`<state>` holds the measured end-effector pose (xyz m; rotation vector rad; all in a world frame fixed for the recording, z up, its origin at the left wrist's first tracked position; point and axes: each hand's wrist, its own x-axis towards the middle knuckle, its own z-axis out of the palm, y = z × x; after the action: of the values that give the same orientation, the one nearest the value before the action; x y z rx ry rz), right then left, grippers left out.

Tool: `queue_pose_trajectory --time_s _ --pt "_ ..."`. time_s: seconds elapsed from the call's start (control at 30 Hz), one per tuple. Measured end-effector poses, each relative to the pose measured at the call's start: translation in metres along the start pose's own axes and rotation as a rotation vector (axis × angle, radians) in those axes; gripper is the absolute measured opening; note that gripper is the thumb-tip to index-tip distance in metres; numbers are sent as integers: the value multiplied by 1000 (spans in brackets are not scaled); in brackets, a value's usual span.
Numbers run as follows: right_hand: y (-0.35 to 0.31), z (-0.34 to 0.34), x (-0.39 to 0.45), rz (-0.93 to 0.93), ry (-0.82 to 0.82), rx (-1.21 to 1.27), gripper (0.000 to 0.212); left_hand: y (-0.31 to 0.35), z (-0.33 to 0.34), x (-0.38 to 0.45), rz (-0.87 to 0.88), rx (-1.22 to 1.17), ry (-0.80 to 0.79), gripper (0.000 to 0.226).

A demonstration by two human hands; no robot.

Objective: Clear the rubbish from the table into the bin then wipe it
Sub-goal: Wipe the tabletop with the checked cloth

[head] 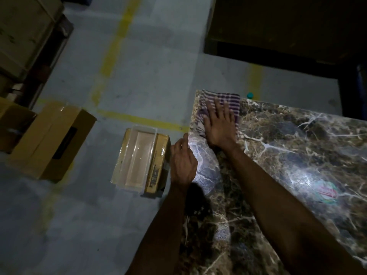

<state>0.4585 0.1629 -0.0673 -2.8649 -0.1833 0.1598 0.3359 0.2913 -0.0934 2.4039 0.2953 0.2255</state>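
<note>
Right hand (pixel 220 126) lies flat, fingers straight and spread, pressing a purple-and-white striped cloth (pixel 222 104) onto the far left corner of the marble-patterned bench (pixel 297 155) — no curled grip on it. Left hand (pixel 182 161) rests on the bench's left edge, fingers bent over the rim, holding nothing loose. On the floor just left of the bench stands a clear plastic bin (pixel 137 159) atop a cardboard box (pixel 156 167); a larger box (pixel 51 141) lies further left — well apart.
</note>
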Motion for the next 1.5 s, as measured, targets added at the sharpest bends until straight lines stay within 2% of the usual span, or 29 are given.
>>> queue_pose_trajectory --time_s 0.1,0.2,0.27,0.33,0.4,0.47,0.6,0.73,0.8,0.87,0.97,1.03,1.1,1.17,1.23,1.33,1.5 --pt "-30 5 2 -102 -37 -1 62 1 0 1 71 45 59 47" --pt "-15 7 -32 -249 -62 1 58 4 0 3 94 57 90 44" --pt "10 0 -48 -211 -72 -2 58 6 -1 2 58 32 94 47" --pt "28 -9 -39 -87 -57 3 60 6 0 0 38 25 60 50" --pt "29 -15 -10 30 -32 13 64 2 0 2 21 14 -1 54" --pt "16 -13 20 51 -28 20 69 -2 3 2 13 31 -38 58" --pt "-12 -3 25 -105 -50 -11 66 -2 3 3 -4 29 -80 65" --pt "14 0 -28 -270 -75 -40 60 0 1 2 7 62 -75 65" --pt "40 -7 -41 -212 -87 -40 59 3 1 1 -11 68 -72 65" --pt "56 -15 -30 -76 -63 -27 61 6 0 0 -23 63 -70 65" --pt "47 -22 13 71 -23 15 65 8 -3 0 -32 50 -106 65" --pt "23 -20 30 59 -29 13 66 8 -5 1 -41 36 -122 66" --pt "3 -13 23 -31 -46 3 67 9 -5 0 -36 29 -123 67" --pt "-2 -7 -9 -159 -53 -6 65 8 -3 0 -31 25 -113 66" --pt "13 -5 -46 -211 -65 -4 60 7 -2 1 -36 33 -110 64" --pt "50 -16 -67 -137 -66 1 59 10 -5 0 -7 178 -162 63" --pt "53 -25 2 72 -12 22 65 10 -5 -5 158 379 -141 58"
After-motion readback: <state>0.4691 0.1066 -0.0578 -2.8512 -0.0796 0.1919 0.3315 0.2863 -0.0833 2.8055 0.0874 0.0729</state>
